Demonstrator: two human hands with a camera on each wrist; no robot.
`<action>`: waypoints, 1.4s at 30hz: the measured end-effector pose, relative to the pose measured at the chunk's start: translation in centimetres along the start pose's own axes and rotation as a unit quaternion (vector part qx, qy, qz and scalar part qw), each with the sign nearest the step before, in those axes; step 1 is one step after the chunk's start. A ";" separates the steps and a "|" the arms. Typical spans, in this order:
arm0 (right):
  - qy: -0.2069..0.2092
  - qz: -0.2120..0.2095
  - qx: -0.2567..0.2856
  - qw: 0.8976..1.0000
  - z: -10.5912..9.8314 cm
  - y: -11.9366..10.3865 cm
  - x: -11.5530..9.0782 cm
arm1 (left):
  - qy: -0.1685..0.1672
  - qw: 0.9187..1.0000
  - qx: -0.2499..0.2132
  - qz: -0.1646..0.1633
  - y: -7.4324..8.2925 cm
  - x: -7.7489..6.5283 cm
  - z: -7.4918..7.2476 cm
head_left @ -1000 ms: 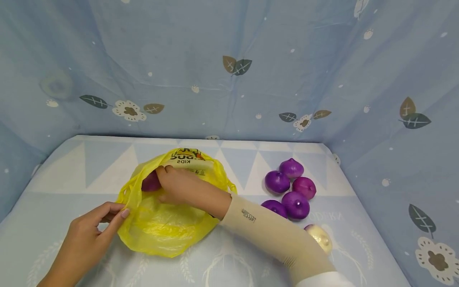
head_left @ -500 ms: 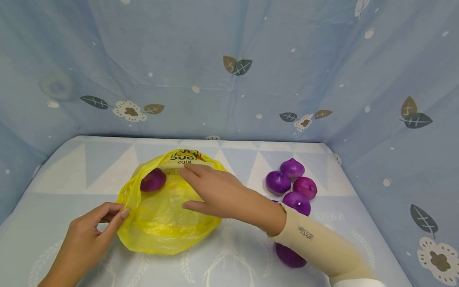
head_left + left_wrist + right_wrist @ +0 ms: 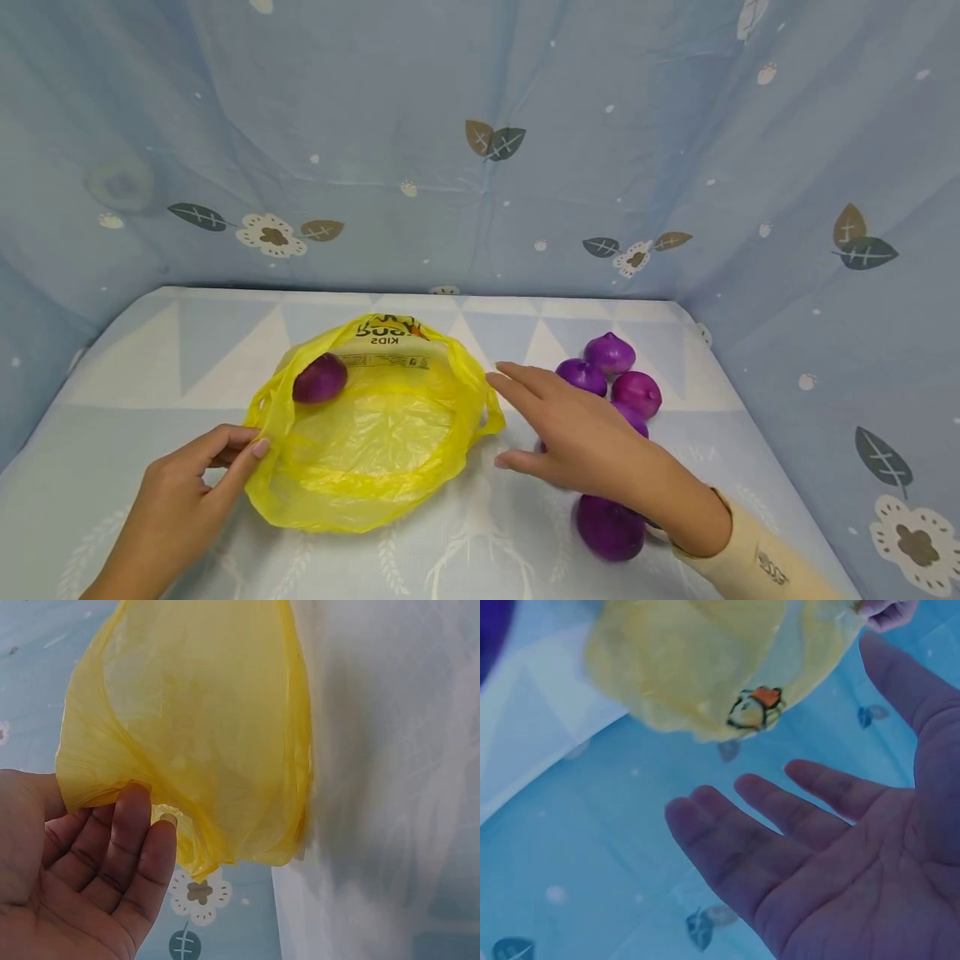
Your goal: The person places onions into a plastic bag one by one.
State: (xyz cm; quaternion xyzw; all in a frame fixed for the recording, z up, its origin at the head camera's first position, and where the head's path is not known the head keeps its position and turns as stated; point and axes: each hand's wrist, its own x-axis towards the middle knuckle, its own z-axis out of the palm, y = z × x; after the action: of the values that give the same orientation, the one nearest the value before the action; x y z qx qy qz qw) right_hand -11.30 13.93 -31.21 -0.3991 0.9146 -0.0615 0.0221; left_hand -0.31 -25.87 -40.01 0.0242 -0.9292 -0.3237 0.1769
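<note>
pinching rim of yellow bag (image 3: 378, 483) w/ left hand (image 3: 182, 490), thumb + index clamped on thin plastic, mouth wide. seeing one bagged onion (image 3: 320, 379) (purple, poss. toy) inside, just beyond + right of l fingers, by bag wall.

holding nothing w/ right hand (image 3: 581, 433): fingers straight, thumb well apart, palm bare per r wrist view. hovering betw. bag (left of r fingers, near) and loose onions; can't tell if touching any.

noting loose ones rel. to r fingers: far onion (image 3: 609, 352), violet onion (image 3: 581, 375), magenta onion (image 3: 637, 393), all beyond + right; half-hidden onion (image 3: 632, 417) behind back of hand; near onion (image 3: 610, 531) toward body, close to wrist; maybe more blocked by hand. all on worktop (image 3: 517, 542) w/ printed cover. too little showing of pale bit behind wrist to name.

judged step: bagging onions, prob. betw. placements; at least one in, several out, so likely early on. next move prob. calls for: lowering r fingers round an onion, near one handy, closing thumb against, lifting, carrying left over bag rim, w/ l pinch firm to stop plastic sagging. watch for rolling: round, prob. slick.
</note>
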 end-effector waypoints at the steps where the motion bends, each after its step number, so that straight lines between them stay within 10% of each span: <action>1: -0.001 0.004 0.000 1.000 0.1 0.3 -0.5 | 0.000 1.000 0.000 0.000 0.0 0.0 0.0; 18: -0.034 0.112 0.050 0.992 1.7 3.9 -5.2 | 0.007 1.000 -0.007 -0.003 0.2 -0.1 -0.1; 42: -0.073 0.157 0.092 0.981 5.3 5.9 -6.1 | 0.004 1.000 -0.008 0.001 0.1 0.0 0.0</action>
State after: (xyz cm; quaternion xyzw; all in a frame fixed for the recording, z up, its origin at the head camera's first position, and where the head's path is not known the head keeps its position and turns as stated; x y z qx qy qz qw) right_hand -10.95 21.89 -37.32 -0.2500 0.9523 -0.1119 0.1348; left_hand -0.28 -25.81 -39.96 0.0236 -0.9258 -0.3308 0.1811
